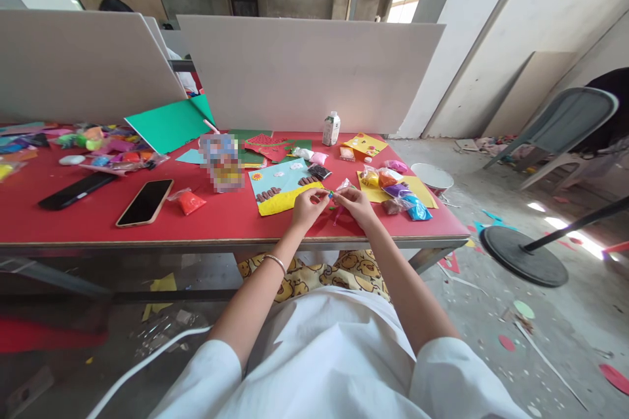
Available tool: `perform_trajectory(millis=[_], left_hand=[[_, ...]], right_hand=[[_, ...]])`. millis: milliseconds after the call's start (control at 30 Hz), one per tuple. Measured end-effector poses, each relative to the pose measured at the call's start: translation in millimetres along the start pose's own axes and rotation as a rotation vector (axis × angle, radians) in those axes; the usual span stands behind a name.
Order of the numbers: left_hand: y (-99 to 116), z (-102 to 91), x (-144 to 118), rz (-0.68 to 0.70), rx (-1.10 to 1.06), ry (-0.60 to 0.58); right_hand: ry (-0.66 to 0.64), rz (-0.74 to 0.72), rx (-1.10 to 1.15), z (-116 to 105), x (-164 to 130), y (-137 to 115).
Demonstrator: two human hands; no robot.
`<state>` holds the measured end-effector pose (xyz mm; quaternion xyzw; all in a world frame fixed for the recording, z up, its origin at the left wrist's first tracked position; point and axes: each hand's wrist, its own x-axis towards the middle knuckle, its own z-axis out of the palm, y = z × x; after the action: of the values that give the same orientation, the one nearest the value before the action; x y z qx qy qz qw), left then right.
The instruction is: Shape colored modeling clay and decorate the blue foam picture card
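A: Why are both hands together at the table edge?

B: The left hand and right hand pinch one small green clay bit, probably shaping it; the craft picture lies just beside.

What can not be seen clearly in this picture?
Head view:
- The small piece pinched between left hand and right hand: too small, fingers cover it.
- The box on the red table: blurred out.
- The white bottle: label too small.
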<state>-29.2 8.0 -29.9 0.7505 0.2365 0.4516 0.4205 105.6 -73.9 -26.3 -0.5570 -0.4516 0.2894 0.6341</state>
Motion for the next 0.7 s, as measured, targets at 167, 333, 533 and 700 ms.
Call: perform_trajectory(millis=[167, 333, 533, 700], left_hand=[[-2.6, 0.8, 1.4, -0.013, -0.029, 0.004], [-3.4, 1.9, 1.3, -0.009, -0.048, -0.014], [-5.1, 1.3, 3.2, -0.057, -0.072, 0.004], [-4.3, 1.3, 2.7, -0.026, -0.081, -0.013]], right_hand=[[-0.007, -0.012, -0.01, 0.0, 0.3, 1.9], [-0.028, -0.02, 0.001, -0.4, 1.3, 4.6], [-0.005, -0.016, 0.002, -1.3, 1.8, 5.9], [-0.011, -0.018, -0.006, -1.0, 1.3, 5.8]])
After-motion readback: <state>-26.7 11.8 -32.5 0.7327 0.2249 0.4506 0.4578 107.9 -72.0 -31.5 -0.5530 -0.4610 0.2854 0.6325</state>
